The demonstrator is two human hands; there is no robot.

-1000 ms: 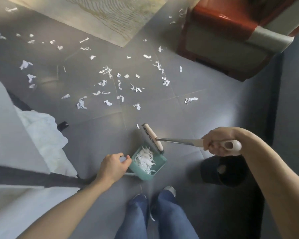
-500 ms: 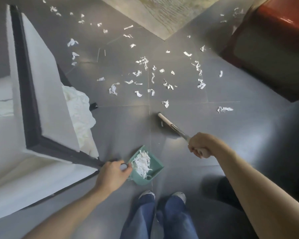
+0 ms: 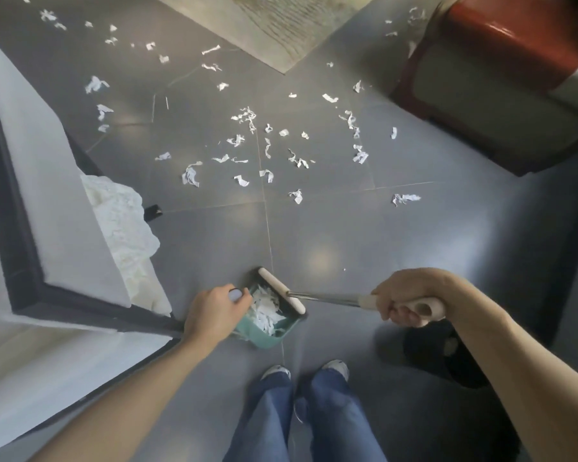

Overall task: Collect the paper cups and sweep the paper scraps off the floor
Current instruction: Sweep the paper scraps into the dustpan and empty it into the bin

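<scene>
Seen from above, a person's two bare forearms reach into view from the bottom corners, with no sleeves, watches or bands showing on either. The left hand [image 3: 214, 311] and right hand [image 3: 406, 296] wear no gloves or rings. Lower centre, two legs in loose blue denim jeans [image 3: 301, 418] run down out of view. Pale rounded shoe toes [image 3: 276, 371] peek out just beyond the trouser hems.
</scene>
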